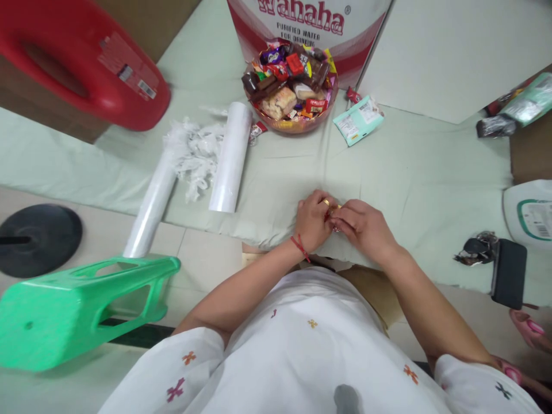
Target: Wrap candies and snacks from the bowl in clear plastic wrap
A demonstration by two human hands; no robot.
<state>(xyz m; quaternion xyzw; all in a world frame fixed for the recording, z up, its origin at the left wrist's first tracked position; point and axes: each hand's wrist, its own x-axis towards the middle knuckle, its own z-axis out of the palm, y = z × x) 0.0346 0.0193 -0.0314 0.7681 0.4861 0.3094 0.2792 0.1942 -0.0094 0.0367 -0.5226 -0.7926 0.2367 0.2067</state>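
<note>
Close to the front edge of the cloth-covered surface (409, 190), my left hand (314, 221) and my right hand (364, 227) meet with fingers pinched together. Between their fingertips is a small red and gold wrapped candy (331, 216), mostly hidden by the fingers. A red string bracelet circles my left wrist. Beyond my hands stands a clear bowl (297, 126) heaped with assorted wrapped candies and snacks (293, 80). Right of the bowl lies a mint-green packet (359, 119), with a small red candy (353, 95) behind it.
Plastic rolls (230, 158) and crumpled clear plastic (196, 155) lie on the left. A red jug (142, 86), green stool (38, 328) and Wahaha box (310, 29) surround the area. Keys (476, 248), a black phone-like object (509, 273) and a white container (530, 213) are at right.
</note>
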